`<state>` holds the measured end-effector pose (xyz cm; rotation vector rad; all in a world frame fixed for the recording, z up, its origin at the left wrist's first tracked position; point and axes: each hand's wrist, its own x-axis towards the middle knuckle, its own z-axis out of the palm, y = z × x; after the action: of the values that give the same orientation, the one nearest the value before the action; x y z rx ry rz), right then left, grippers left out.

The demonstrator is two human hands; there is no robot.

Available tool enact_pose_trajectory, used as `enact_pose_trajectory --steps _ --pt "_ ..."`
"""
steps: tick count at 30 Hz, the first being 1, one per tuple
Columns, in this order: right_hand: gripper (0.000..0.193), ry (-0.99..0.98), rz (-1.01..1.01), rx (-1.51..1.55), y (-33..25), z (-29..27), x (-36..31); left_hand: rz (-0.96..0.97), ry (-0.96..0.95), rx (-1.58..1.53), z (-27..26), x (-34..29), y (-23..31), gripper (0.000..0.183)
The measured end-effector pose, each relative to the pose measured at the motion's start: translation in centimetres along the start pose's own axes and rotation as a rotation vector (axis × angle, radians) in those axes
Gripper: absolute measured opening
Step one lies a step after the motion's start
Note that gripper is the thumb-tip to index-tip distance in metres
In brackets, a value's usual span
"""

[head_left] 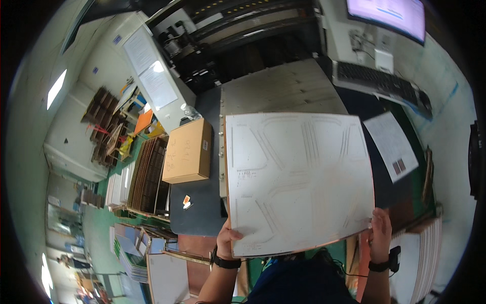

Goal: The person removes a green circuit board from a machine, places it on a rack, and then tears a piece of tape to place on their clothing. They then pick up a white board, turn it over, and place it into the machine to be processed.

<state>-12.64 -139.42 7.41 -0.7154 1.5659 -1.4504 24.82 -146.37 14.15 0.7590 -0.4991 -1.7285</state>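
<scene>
Board: big, flat, pale grey cardboard sheet, nearly square, with thin cut lines and rows of small slots pressed into its face.
Place: being held up in front of the body, over the dark grey table and the pale wooden board lying behind it.
Way of lying: long side running left to right, lower edge tipping up a little toward the right, face turned to the camera.
Left hand: gripping the sheet's lower left corner, thumb pressing on the front, black band showing on the wrist.
Right hand: pinching the lower right corner, fingers curling round the edge.
Nearby: plain brown cardboard box sitting on the table to the left, well apart from the sheet; black keyboard lying far behind.
Hidden: fingers behind the sheet not showing; cut shapes too faint for telling clearly; table partly covered by the sheet.
</scene>
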Motion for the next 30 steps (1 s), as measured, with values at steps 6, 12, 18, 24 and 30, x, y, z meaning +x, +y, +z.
enact_pose_trajectory --steps 6,12,18,24,30 --pt "0.028 0.101 -0.149 -0.231 0.5 5.7 6.8 0.032 0.074 -0.146 -5.9 3.4 3.0 0.072" --pt "0.027 -0.074 0.127 -0.007 -5.5 13.6 12.1 0.019 0.229 0.095 -10.2 8.8 4.9 0.041" --pt "0.025 0.013 0.025 -0.187 -7.5 19.3 22.5 0.423 0.641 1.543 -19.4 9.2 3.6 0.032" --pt "0.023 0.029 0.168 -0.305 -2.5 27.5 35.4 0.219 0.814 1.875 -22.9 6.9 -0.3 0.037" --pt "0.037 -0.269 -0.388 -1.146 5.0 32.3 44.1 0.154 0.87 1.79 -20.9 8.8 1.1 0.032"
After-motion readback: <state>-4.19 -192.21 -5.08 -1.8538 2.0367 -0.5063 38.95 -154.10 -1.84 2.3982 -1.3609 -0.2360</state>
